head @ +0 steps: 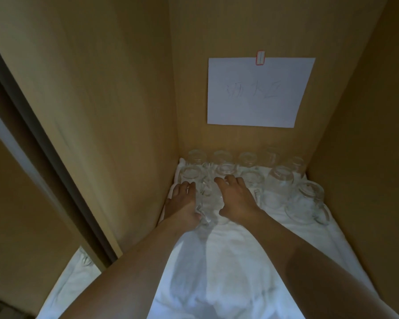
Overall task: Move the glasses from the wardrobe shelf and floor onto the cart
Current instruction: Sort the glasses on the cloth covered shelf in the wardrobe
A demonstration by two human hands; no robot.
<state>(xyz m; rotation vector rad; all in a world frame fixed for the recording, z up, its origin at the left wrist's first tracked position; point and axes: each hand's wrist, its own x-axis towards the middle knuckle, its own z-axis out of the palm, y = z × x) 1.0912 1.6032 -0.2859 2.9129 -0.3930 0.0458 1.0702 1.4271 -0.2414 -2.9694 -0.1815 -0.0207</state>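
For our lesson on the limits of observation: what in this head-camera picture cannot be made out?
- Faint writing on the white paper sheet: too blurred to read.
- Clear glass between the left hand and right hand: outline hidden by both.
- The cart: outside the picture.

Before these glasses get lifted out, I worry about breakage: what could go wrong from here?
1. The glass mugs stand upside down and packed close; their handles could knock as one comes out.
2. Left hand and right hand reach into the same crowded corner, so clear glass between them could be bumped.
3. The white towel is rumpled, so mugs may tip.
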